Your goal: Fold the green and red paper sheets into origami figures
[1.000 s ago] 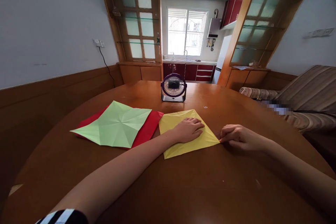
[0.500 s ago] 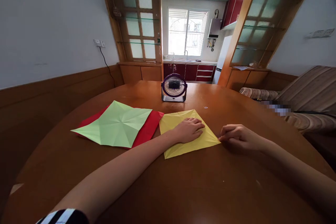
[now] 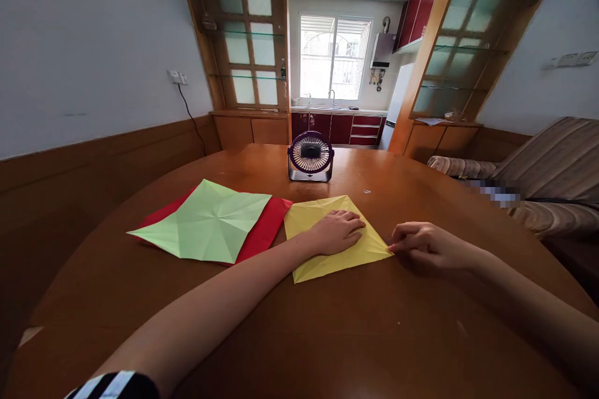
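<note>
A creased yellow sheet of paper (image 3: 322,268) lies on the brown table, one corner pointing right. My left hand (image 3: 337,232) rests flat on its right half, fingers stretched out. At the right corner of the yellow paper, my right hand (image 3: 423,244) is closed, thumb and fingertips pinching that tip. Left of my left forearm, a light green sheet (image 3: 206,224) with creases meeting at its middle lies over a red sheet (image 3: 269,227). The red sheet's right corner touches or nearly touches the yellow paper.
A small purple-black desk fan (image 3: 311,154) stands beyond the papers near the table's far side. The round wooden table (image 3: 337,336) has its curved edge at left and right. A striped armchair (image 3: 552,168) stands to the right, past the table edge.
</note>
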Motion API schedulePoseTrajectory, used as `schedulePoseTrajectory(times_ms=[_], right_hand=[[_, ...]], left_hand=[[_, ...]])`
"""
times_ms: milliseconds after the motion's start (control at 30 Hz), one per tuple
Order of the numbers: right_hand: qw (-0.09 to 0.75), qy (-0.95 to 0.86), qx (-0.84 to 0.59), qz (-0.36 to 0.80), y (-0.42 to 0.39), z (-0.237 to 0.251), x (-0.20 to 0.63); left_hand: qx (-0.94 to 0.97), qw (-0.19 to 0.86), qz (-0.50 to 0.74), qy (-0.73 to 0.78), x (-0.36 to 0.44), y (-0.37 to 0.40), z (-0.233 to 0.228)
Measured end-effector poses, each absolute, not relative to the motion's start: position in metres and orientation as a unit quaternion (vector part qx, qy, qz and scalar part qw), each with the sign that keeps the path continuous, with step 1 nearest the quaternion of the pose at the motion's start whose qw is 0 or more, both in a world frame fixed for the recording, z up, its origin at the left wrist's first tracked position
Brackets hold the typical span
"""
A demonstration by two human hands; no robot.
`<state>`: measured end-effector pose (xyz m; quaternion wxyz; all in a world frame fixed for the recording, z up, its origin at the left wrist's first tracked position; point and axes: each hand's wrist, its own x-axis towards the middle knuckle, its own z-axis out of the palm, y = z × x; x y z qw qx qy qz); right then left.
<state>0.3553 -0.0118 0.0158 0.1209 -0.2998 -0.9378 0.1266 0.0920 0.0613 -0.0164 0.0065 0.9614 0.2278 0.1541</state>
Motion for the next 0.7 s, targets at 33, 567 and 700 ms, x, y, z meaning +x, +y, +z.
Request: schedulePoseTrajectory(times_ms=[33, 567, 700], right_hand=[[0.112, -0.94, -0.298, 0.124, -0.0116, 0.0156, 0.3549], [0.125, -0.938, -0.294, 0.137, -0.0092, 0.0112, 0.3575], [0.151, -0.927, -0.306, 0.158, -0.0108, 0.0144, 0.3572]], left_hand=[[0.961, 0.006, 0.155, 0.227, 0.0919, 0.0615, -0.0167], [0.961, 0.011, 0.157, 0.227, 0.0917, 0.0609, -0.0166], [0.963, -0.003, 0.17, 0.208, 0.0903, 0.0607, -0.016]])
